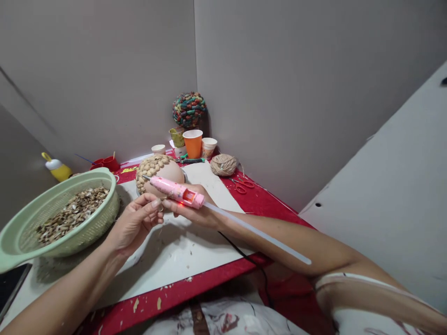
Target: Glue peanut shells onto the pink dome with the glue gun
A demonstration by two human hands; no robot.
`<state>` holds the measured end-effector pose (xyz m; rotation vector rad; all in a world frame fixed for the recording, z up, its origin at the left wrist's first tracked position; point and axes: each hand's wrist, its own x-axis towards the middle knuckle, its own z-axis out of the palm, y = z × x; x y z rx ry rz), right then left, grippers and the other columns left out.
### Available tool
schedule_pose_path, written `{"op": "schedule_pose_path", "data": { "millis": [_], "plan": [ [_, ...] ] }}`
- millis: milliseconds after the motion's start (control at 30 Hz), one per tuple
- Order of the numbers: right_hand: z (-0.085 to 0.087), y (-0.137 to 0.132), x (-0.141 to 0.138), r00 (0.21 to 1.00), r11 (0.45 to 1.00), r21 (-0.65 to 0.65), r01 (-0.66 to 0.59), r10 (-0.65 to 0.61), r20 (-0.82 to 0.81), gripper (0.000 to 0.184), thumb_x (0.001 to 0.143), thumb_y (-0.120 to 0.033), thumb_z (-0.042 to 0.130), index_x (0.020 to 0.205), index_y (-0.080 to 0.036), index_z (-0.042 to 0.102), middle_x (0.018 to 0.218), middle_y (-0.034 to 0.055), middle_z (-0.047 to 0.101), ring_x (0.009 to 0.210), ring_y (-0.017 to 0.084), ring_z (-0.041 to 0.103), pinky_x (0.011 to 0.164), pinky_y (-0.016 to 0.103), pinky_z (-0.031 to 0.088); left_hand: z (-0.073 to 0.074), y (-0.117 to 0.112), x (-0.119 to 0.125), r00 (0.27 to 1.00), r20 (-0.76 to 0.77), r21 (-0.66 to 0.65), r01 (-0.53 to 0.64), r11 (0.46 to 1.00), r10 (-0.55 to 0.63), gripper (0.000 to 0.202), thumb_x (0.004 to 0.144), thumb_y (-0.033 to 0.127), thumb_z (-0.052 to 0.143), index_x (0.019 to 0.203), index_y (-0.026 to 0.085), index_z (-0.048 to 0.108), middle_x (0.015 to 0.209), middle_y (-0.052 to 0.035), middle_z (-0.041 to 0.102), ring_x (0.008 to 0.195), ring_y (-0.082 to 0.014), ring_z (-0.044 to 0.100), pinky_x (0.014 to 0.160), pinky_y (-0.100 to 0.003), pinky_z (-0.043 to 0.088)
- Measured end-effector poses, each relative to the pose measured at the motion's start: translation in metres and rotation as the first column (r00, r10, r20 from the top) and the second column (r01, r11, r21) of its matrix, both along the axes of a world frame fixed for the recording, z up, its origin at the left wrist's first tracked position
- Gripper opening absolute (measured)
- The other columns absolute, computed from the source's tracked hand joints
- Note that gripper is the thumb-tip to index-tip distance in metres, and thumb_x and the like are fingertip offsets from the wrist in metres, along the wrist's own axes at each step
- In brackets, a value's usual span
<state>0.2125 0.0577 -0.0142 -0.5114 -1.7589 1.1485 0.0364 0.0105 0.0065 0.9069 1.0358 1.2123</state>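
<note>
My right hand (195, 211) is wrapped round a pink hot glue gun (174, 190). Its nozzle points left, and a long translucent glue stick (258, 232) runs out of its back. My left hand (139, 218) is closed in a pinch on a small pale piece (161, 209) that looks like a shell. The fingertips of both hands meet there. Just behind them stands a round, beige form (176, 171), its left and upper side covered with shell pieces (153, 164). The glue gun and my hands hide part of it.
At left a green colander (115, 186) holds many shells. Behind are an orange cup (193, 144), small paper cups, pliers (192, 161), a twine ball (223, 165), red scissors (240, 185) and a multicoloured ball (189, 110). A black cord (244, 255) hangs over the front edge.
</note>
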Motion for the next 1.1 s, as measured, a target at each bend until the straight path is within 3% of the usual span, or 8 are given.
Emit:
{"op": "schedule_pose_path", "data": {
  "millis": [133, 267, 567, 833, 1100],
  "plan": [
    [-0.007, 0.002, -0.001, 0.997, 0.994, 0.092, 0.056, -0.061, 0.05, 0.024, 0.085, -0.034, 0.067, 0.072, -0.019, 0.052, 0.066, -0.0017, 0.051, 0.061, 0.011, 0.046, 0.056, 0.025, 0.042, -0.005, -0.002, 0.002, 1.0, 0.013, 0.02, -0.024, 1.0, 0.024, 0.031, 0.058, 0.028, 0.095, 0.071, 0.016, 0.069, 0.064, 0.0021, 0.066, 0.058, -0.0085, 0.06, 0.06, -0.019, 0.052],
    [-0.006, 0.002, 0.002, 0.997, 0.991, 0.129, 0.039, -0.048, 0.067, 0.025, 0.084, -0.031, 0.063, 0.069, -0.02, 0.046, 0.066, -0.0016, 0.049, 0.062, 0.012, 0.046, 0.059, 0.026, 0.041, -0.006, -0.003, 0.004, 0.998, 0.017, 0.019, -0.058, 0.998, 0.058, 0.031, 0.055, 0.027, 0.097, 0.07, 0.015, 0.073, 0.064, 0.0015, 0.068, 0.062, -0.0088, 0.063, 0.064, -0.019, 0.054],
    [-0.011, 0.005, 0.003, 0.997, 0.985, 0.169, 0.017, -0.03, 0.075, 0.02, 0.086, -0.033, 0.064, 0.08, -0.015, 0.06, 0.074, 0.0007, 0.056, 0.067, 0.012, 0.05, 0.066, 0.026, 0.044, -0.01, -0.008, 0.0, 0.998, 0.002, 0.045, -0.06, 0.997, 0.06, 0.028, 0.057, 0.021, 0.096, 0.076, 0.017, 0.076, 0.074, -0.0001, 0.075, 0.073, -0.0122, 0.07, 0.074, -0.021, 0.058],
    [-0.005, -0.005, 0.002, 0.995, 0.993, -0.094, -0.066, 0.073, 0.072, 0.019, 0.084, -0.028, 0.069, 0.096, -0.013, 0.071, 0.065, -0.0015, 0.06, 0.059, 0.011, 0.056, 0.055, 0.022, 0.047, -0.013, -0.016, -0.003, 0.999, 0.045, 0.067, -0.006, 0.998, 0.003, 0.023, 0.067, 0.018, 0.091, 0.082, 0.018, 0.074, 0.077, -0.0008, 0.077, 0.072, -0.0123, 0.073, 0.074, -0.02, 0.06],
    [-0.006, -0.007, 0.002, 0.992, 0.986, -0.152, -0.069, 0.084, 0.096, 0.023, 0.085, -0.029, 0.067, 0.098, -0.012, 0.071, 0.064, -0.0023, 0.061, 0.057, 0.01, 0.057, 0.054, 0.021, 0.048, -0.016, -0.021, -0.001, 0.996, 0.085, 0.101, 0.004, 0.995, -0.012, 0.026, 0.068, 0.015, 0.09, 0.086, 0.019, 0.072, 0.08, -0.0002, 0.077, 0.072, -0.0112, 0.073, 0.072, -0.019, 0.06]
  ]
}}
